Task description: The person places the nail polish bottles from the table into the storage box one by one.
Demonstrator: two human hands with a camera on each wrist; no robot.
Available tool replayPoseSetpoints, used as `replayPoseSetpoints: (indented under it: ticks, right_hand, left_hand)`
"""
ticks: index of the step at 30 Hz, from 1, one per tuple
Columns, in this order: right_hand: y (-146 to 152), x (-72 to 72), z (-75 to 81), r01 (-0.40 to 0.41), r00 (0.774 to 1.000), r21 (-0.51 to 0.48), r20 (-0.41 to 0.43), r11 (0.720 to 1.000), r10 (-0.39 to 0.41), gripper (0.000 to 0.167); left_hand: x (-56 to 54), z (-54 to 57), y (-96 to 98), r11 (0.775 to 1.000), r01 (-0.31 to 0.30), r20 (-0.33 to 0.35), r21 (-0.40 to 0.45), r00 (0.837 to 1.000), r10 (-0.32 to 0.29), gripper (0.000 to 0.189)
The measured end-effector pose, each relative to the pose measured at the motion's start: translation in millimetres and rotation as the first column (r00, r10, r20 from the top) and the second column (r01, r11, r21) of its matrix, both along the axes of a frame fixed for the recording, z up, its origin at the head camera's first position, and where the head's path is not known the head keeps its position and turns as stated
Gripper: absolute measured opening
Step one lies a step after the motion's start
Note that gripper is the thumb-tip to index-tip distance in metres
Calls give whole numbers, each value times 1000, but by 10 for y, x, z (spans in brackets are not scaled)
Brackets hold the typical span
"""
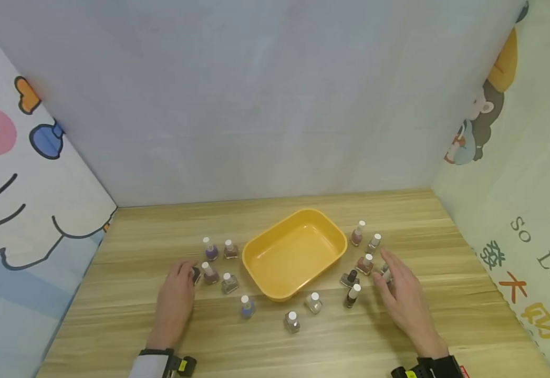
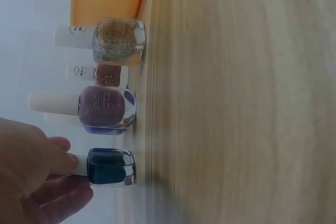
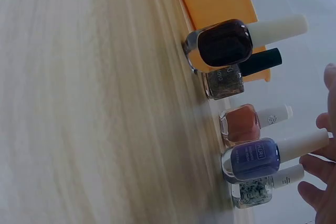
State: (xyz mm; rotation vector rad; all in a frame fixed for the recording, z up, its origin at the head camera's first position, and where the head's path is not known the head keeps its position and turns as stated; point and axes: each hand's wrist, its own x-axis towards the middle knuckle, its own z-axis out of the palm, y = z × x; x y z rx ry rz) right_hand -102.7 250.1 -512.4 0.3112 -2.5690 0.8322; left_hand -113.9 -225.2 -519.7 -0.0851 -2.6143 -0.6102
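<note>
My left hand (image 1: 176, 296) is at the left of the bottle group, its fingertips pinching the white cap of a dark teal nail polish bottle (image 2: 110, 167). That bottle stands upright, its base close over the wooden table. My right hand (image 1: 404, 296) is at the right group, thumb and forefinger spread apart around a nail polish bottle (image 1: 386, 273). In the right wrist view, the white cap of a blue-purple nail polish bottle (image 3: 254, 158) overlaps the fingers. A teal-glitter bottle (image 3: 253, 191) and a reddish one (image 3: 241, 123) stand beside it.
A yellow basin (image 1: 293, 254) sits mid-table between the groups. Around it stand a purple bottle (image 1: 210, 249), a blue one (image 1: 247, 307), a pale one (image 1: 313, 303), a black-capped one (image 1: 350, 279) and several others. A grey backdrop (image 1: 275, 105) and printed side panels enclose the wooden table (image 1: 128, 247).
</note>
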Motion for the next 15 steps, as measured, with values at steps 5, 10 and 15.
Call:
replayPoseSetpoints:
  ticks: [5, 10, 15]
  right_hand:
    - [7, -1, -11, 5, 1000, 1, 2, 1000, -5, 54]
    - [11, -5, 3, 3, 1000, -8, 2, 1000, -3, 54]
    - [16, -11, 10, 3, 1000, -14, 0, 1000, -3, 54]
  left_hand:
    - [-10, 13, -6, 1000, -16, 48, -6, 999, 16, 26]
    - [13, 11, -27, 1000, -11, 37, 2, 999, 11, 26]
    - [29, 17, -50, 1000, 1, -60, -11, 998, -2, 24]
